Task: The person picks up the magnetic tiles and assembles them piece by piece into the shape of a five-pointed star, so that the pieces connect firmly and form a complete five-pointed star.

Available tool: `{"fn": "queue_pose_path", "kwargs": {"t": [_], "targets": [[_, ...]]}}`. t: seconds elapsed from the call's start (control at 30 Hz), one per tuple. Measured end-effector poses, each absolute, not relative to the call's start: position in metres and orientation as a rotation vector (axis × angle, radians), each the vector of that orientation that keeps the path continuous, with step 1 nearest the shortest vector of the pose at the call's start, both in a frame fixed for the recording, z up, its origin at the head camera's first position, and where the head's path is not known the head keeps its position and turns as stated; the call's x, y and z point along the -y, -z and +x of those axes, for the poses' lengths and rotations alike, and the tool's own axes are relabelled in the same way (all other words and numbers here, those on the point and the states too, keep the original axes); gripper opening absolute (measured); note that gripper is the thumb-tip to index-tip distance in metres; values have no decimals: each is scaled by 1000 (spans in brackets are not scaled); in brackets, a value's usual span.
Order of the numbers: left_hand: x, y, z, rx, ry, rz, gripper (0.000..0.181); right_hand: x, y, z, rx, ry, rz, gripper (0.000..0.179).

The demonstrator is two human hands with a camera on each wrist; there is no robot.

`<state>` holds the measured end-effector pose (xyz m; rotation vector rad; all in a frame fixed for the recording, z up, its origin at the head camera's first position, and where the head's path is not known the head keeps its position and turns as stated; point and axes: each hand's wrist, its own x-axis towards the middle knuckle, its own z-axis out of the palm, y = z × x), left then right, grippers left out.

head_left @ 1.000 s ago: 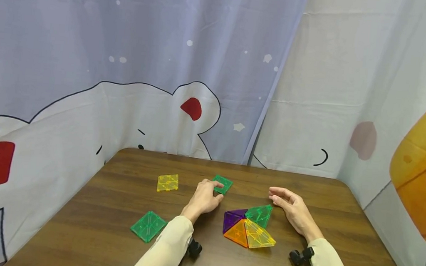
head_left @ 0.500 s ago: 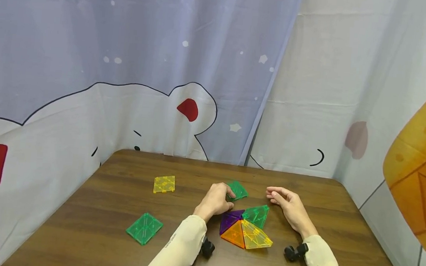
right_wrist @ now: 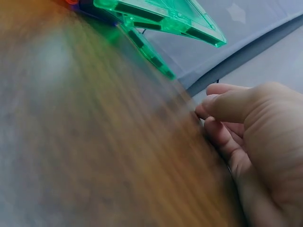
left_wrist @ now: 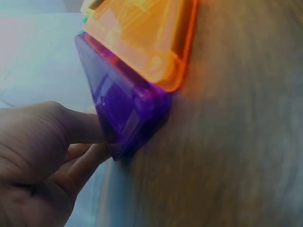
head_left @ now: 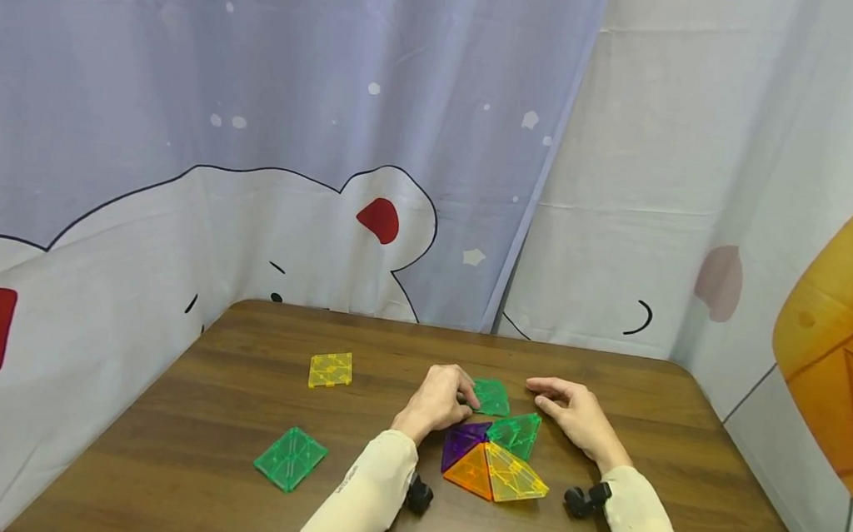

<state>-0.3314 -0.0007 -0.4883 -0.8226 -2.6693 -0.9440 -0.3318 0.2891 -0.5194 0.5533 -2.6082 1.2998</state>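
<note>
My left hand (head_left: 440,399) holds the left edge of a green square magnetic tile (head_left: 493,397) with its thumb and fingers, close over the table. Just in front of that tile stands a group of joined translucent triangle tiles: purple (head_left: 462,441), orange (head_left: 472,472), yellow (head_left: 514,474) and green (head_left: 517,434). They lean together and meet at a raised middle point. In the left wrist view, the purple triangle (left_wrist: 120,101) partly hides the left fingertips. My right hand (head_left: 575,415) hovers beside the green triangle (right_wrist: 165,19), fingers loosely bent and holding nothing.
A yellow square tile (head_left: 330,369) lies flat at the back left of the wooden table (head_left: 179,447). Another green square tile (head_left: 291,459) lies nearer, left of the left forearm. A printed curtain (head_left: 286,230) hangs behind the table's back edge.
My left hand has moved right and nearer, bringing the green square tile from the back of the table up to the triangle group. My right hand has shifted slightly left.
</note>
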Motion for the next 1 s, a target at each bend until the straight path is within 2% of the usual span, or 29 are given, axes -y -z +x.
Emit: {"fn": "queue_pose_path", "kwargs": {"t": [0.43,0.67,1.0], "targets": [[-7,494,-337,2731,1068,-962,19,-286,519,-331,2679,-1028,673,36],[-8,492,-337,2688,1040,-872,24,-283,518,-332,2650,-1077,742,27],[-12,493,-337,2678,1037,-864,20,-278,517,-333,2610,-1153,765,22]]}}
